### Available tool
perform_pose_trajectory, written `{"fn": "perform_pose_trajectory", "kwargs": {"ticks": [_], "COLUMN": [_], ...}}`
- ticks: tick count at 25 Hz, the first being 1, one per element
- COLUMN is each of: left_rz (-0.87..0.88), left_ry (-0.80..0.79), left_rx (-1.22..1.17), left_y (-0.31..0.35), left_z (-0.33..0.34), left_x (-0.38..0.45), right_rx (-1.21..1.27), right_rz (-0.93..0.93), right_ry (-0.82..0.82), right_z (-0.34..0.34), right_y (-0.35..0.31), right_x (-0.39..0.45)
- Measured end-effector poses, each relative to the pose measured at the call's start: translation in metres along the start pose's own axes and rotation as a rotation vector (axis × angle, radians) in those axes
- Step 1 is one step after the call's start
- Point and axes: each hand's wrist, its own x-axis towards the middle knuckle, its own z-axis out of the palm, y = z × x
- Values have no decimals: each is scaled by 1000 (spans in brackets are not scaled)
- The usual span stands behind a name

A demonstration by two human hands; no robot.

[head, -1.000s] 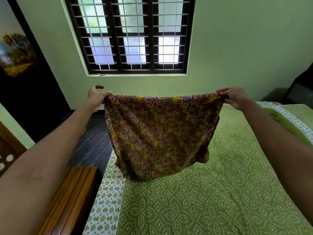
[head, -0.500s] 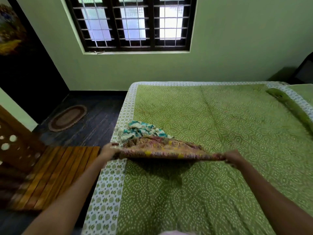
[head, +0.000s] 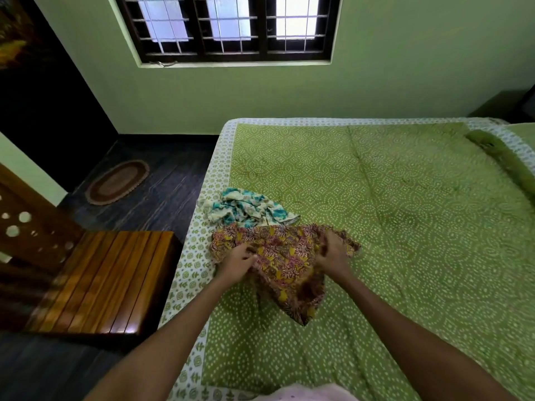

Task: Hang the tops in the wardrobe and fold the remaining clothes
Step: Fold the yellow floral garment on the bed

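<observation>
Yellow floral garment [head: 285,261] on the bed [head: 405,227], near its left edge, rumpled, one end trailing toward the viewer. Left hand [head: 237,261] on the garment's left part, fingers curled into the cloth, gripping it. Right hand [head: 333,254] on the right part, fingers bent down and bunching the fabric, also gripping. Teal-and-cream garment [head: 246,209] crumpled just behind, touching the floral one's far edge. Green dotted bedspread under both. Wooden slatted stool [head: 101,280] beside the bed on the left, on dark floor. Oval mat [head: 117,182] farther off on the floor. Barred window [head: 231,24] in the green wall beyond.
</observation>
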Motion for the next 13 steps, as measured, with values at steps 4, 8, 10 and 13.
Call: {"fn": "perform_pose_trajectory", "kwargs": {"ticks": [4,8,10,13], "left_rz": [239,365,413,439], "left_ry": [-169,-225,-219,-184], "left_rx": [119,176,175,168], "left_y": [49,64,69,81], "left_z": [5,-3,-5,-2], "left_x": [6,18,19,20], "right_rx": [11,128,151,177], "right_rz": [-335,-340,-368,-377], "right_ry": [-166,-158,-158,-106], "right_z": [23,17,11,5], "right_y": [-49,-57,-58,-59], "right_x": [8,14,15,17]}}
